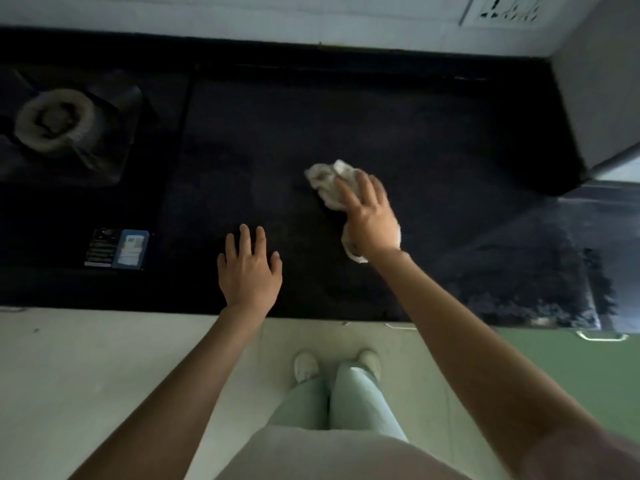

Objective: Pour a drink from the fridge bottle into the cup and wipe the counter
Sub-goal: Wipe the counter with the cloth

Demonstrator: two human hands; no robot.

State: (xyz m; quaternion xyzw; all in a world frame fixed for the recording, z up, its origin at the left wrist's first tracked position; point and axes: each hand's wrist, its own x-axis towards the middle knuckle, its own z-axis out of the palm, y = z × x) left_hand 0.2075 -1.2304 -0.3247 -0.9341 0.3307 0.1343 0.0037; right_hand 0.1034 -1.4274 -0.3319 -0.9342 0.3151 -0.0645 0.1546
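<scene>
I'm into the wiping stage now, my right hand (pixel 369 220) pressing flat-fingered on the crumpled cloth (pixel 327 183) against the dark surface (pixel 398 133), my left hand (pixel 249 266) open and resting beside it, with no bottle or cup in view.

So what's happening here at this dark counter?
A person stands at a black counter and is wiping it. The right hand presses a crumpled light cloth onto the surface with fingers spread over it. The left hand rests flat on the counter near the front edge, holding nothing. A gas burner sits to the left. No bottle or cup is in view.
</scene>
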